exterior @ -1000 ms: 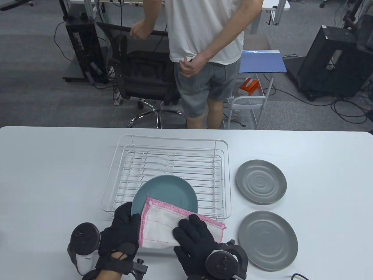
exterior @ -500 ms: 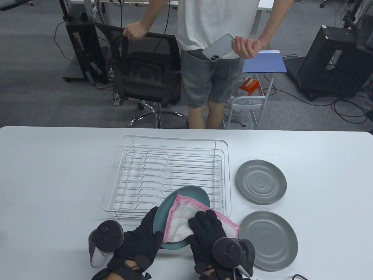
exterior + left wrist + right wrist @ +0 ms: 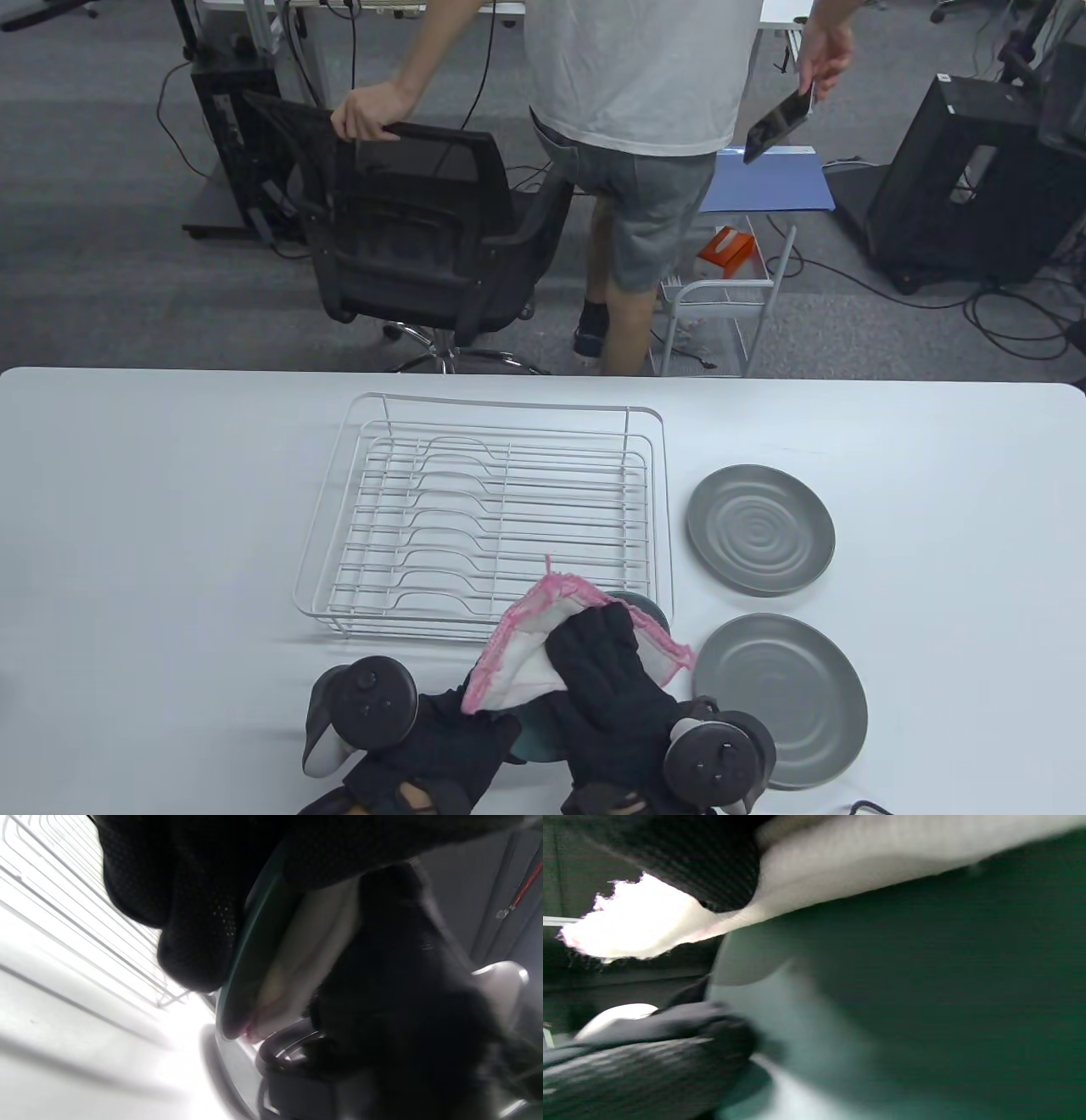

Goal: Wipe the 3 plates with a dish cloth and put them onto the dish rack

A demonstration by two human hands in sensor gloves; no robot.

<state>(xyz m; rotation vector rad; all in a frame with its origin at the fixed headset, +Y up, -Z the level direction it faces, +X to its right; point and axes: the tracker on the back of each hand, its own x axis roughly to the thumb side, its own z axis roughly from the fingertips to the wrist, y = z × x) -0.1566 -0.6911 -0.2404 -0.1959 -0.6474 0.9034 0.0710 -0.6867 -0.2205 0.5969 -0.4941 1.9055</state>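
Observation:
A teal plate (image 3: 642,604) is tilted up at the table's near edge, in front of the white wire dish rack (image 3: 509,402). Most of it is hidden under a white dish cloth with a pink edge (image 3: 522,649). My right hand (image 3: 607,671) lies over the cloth, fingers laid along it, pressing it to the plate; its thumb is hidden. My left hand (image 3: 462,739) grips the plate's near-left rim. The left wrist view shows my fingers (image 3: 191,933) curled round the plate (image 3: 250,955), cloth (image 3: 297,959) behind. Two grey plates (image 3: 760,528) (image 3: 780,701) lie flat right of the rack.
The rack holds nothing. A person (image 3: 645,76) stands beyond the table's far edge, one hand on a black office chair (image 3: 424,221) and a phone (image 3: 776,123) in the other. A small white wire cart (image 3: 721,314) stands beside them.
Both hands drew the teal plate and cloth toward the near edge and rightward, off the rack, tilting the plate steeper. The cloth bunched up. The person behind pulled the chair and turned away.

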